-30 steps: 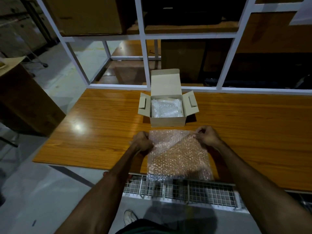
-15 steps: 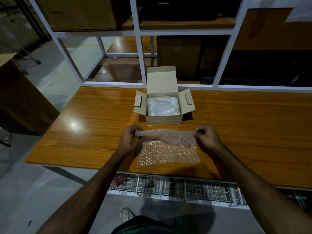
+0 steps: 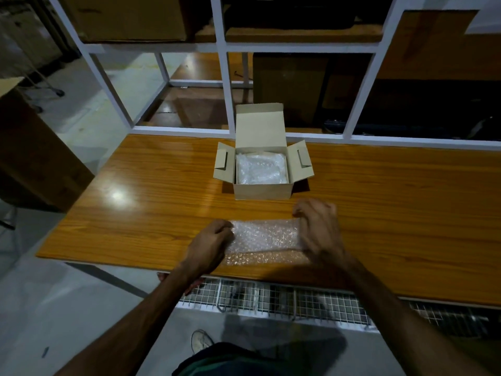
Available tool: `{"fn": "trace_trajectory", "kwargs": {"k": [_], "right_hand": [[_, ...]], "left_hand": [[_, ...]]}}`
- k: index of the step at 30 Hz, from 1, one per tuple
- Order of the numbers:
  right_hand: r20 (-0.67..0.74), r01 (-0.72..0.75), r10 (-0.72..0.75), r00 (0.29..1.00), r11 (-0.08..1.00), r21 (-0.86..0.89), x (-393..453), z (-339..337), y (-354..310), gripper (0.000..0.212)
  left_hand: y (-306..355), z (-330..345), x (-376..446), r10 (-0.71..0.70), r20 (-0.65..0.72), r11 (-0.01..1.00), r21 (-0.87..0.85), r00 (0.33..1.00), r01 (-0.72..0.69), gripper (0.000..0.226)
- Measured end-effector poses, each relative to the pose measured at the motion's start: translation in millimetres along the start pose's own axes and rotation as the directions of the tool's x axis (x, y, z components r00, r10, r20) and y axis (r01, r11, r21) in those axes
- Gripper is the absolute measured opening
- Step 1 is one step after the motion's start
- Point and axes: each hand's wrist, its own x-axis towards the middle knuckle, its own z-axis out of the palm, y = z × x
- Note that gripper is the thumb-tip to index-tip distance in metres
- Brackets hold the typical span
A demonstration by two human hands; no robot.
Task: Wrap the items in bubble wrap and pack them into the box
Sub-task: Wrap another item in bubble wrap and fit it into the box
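While both of your hands are at work near the front edge of the wooden table [image 3: 135,213], the count stands as follows: one open cardboard box [image 3: 262,189], one wrapped bundle [image 3: 260,169] already inside it, and one bubble-wrap roll [image 3: 264,236] between your hands.

Your left hand [image 3: 210,244] grips the left end of the bubble-wrap roll, fingers curled round it. Your right hand [image 3: 318,226] grips the right end, fingers likewise curled and bunched on the wrap; that hand is motion-blurred, so the exact finger placement cannot be told. What the roll encloses cannot be made out through the plastic.

The roll lies flat on the table with its long axis running left to right, parallel to the table's near edge. A loose flap of wrap extends from under it toward you, resting on the table.

The box sits just beyond the roll, apart from it, toward the white shelving frame [image 3: 225,90]. Its lid stands upright at the back and its two side flaps are splayed outward. The bundle inside fills most of the opening, white and crinkled.

One wire-mesh tray [image 3: 271,297] hangs below the table's front edge. One shoe [image 3: 199,340] shows on the floor beneath.
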Motion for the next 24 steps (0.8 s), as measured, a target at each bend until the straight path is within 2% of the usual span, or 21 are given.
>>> {"fn": "trace_trajectory", "kwargs": {"k": [3, 5, 7, 11, 15, 18, 19, 21, 24], "right_hand": [[0.202, 0.161, -0.146, 0.968, 0.985, -0.058, -4, 12, -33, 0.038], [0.371, 0.189, -0.135, 0.919, 0.976, -0.112, -11, 29, -40, 0.057], [0.444, 0.179, -0.102, 0.890, 0.975, -0.135, -26, 46, -33, 0.070], [0.424, 0.172, -0.070, 0.903, 0.963, -0.207, -52, 61, -15, 0.072], [0.398, 0.080, 0.016, 0.917, 0.972, -0.222, -54, 58, -16, 0.075], [0.357, -0.007, 0.091, 0.930, 0.973, -0.229, -57, 54, -6, 0.075], [0.355, -0.032, 0.117, 0.928, 0.971, -0.238, -58, 52, -1, 0.072], [0.347, -0.058, 0.142, 0.927, 0.969, -0.241, -60, 50, 10, 0.065], [0.373, -0.098, 0.156, 0.915, 0.981, -0.169, -57, 41, 26, 0.059]], "left_hand": [[0, 3, 0, 0.027, 0.018, 0.999, -0.040, 0.999, -0.026, 0.020], [3, 1, 0, 0.023, 0.005, 0.998, -0.066, 1.000, -0.022, 0.024], [3, 0, 0, 0.003, 0.006, 0.993, -0.118, 1.000, -0.002, 0.028], [6, 0, 3, -0.044, 0.019, 0.994, -0.101, 0.999, 0.046, 0.038], [10, 12, 2, -0.137, 0.002, 0.990, -0.027, 0.991, 0.137, 0.048], [12, 19, -2, -0.239, -0.011, 0.971, -0.010, 0.971, 0.239, 0.073], [13, 21, -3, -0.282, -0.025, 0.959, -0.018, 0.959, 0.282, 0.082], [16, 21, -2, -0.395, 0.016, 0.917, -0.056, 0.918, 0.396, 0.087], [13, 18, 8, -0.542, 0.162, 0.822, -0.101, 0.825, 0.560, 0.073]]}}
